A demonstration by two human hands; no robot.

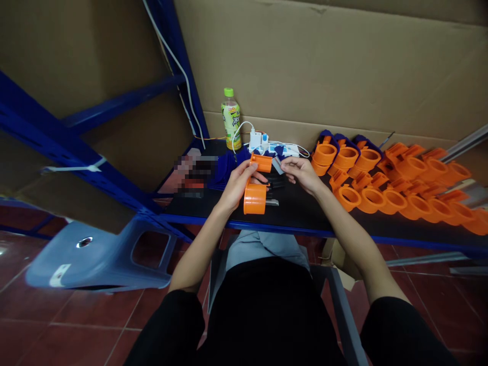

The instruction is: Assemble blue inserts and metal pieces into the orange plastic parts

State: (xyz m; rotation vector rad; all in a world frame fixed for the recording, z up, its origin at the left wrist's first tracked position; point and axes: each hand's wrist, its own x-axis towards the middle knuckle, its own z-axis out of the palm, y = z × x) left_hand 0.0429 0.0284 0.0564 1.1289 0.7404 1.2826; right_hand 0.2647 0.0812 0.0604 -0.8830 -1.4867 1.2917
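My left hand (237, 187) is closed around an orange plastic ring part (254, 199), with its short upper arm pointing to the right. In my right hand (302, 174), a small flat grey piece (278, 165) is pinched between thumb and fingers, just right of the orange part's upper end. I cannot make out exactly what that piece is. Below the hands on the black tabletop lies a grey metal-looking strip (273, 202), partly hidden by the ring. Dark blue cloth (225, 170) lies behind my left hand.
Rows of similar orange ring parts (371, 200) fill the right side of the table (320, 222); a few at the back have blue bands (342, 141). A drink bottle (231, 122) and a white power strip (285, 149) with cables stand behind. A blue stool (102, 254) is left.
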